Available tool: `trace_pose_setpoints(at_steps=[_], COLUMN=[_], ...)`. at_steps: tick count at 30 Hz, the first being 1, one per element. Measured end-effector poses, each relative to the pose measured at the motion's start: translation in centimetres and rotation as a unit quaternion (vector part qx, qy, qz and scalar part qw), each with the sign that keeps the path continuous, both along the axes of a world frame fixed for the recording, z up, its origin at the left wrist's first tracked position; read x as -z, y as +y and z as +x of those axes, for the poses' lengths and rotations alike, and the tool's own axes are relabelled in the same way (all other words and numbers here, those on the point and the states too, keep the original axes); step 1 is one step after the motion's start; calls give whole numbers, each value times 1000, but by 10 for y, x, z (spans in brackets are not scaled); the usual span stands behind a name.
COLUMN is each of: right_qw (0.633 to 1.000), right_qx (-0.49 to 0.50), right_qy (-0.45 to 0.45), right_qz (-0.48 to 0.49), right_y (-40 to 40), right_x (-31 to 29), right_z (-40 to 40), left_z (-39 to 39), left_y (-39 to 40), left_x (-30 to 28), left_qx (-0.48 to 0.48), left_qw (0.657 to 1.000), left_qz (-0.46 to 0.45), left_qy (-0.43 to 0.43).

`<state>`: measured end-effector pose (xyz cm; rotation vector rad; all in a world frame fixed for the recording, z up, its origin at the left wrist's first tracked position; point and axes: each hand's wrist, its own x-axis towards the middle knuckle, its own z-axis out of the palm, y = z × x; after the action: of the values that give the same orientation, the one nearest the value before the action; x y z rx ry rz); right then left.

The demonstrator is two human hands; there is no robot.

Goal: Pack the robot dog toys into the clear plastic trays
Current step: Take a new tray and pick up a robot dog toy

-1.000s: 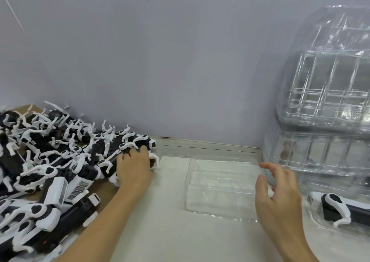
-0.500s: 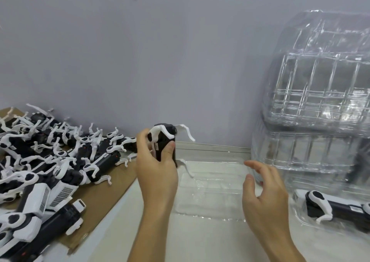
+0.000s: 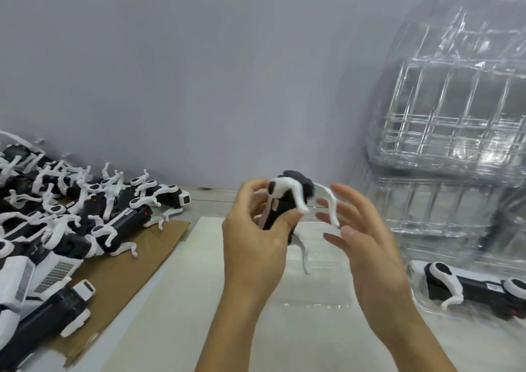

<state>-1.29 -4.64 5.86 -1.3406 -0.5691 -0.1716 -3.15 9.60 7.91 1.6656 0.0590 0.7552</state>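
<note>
My left hand [image 3: 253,246] grips a black-and-white robot dog toy [image 3: 287,198] and holds it upright in the air above an empty clear plastic tray [image 3: 321,283] on the white table. Its white legs stick out to the right and downward. My right hand [image 3: 361,235] is just right of the toy with fingers spread and relaxed, close to one white leg; whether it touches is unclear. A pile of several more robot dog toys [image 3: 85,209] lies on brown cardboard at the left. One toy [image 3: 478,286] lies packed in a clear tray at the far right.
A tall stack of clear plastic trays [image 3: 455,121] stands at the back right against the grey wall. The brown cardboard sheet [image 3: 113,280] covers the table's left part. White boxy parts [image 3: 31,275] lie among the toys at the near left.
My left hand took a toy from the pile, lifted it and carried it right over the empty tray. My right hand rose from beside the tray up to the toy.
</note>
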Motion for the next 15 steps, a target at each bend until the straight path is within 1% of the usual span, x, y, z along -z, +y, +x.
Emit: trace_pose_setpoints(at_steps=[2,3,4,6,8,10,12,14,15], right_qw=[996,995,996,999,997,994,994,995,995], right_qx=[-78,-88,-81,-33,17,54,78,90,89], right_qy=[30,33,31,22,11,5,2,19,43], right_qz=[35,31,19,-28,-74,-90,-77,-45,-15], right_y=[-6,-8,-10,-11,-8,-6,-3,-3,-3], right_x=[-7,-9,-10,-13,-13,-13,-11,-8,-6], right_z=[1,1,1,0,0,0,1,4,5], left_z=[-1,-2,-2,-3,-3,-2,-1,-1,-1], left_y=[-2,-2,-2,-3,-6,-10,-14,-14,-13], left_x=[-4,-5,-6,-6,-6,-5,-5,-4,-4], left_qx=[6,5,5,4,-4,-19,-26,-41,-53], left_qw=[996,992,987,971,948,925,918,926,933], left_qz=[90,125,160,239,317,378,395,375,355], left_qy=[-2,0,4,6,-7,-22,-22,-14,-13])
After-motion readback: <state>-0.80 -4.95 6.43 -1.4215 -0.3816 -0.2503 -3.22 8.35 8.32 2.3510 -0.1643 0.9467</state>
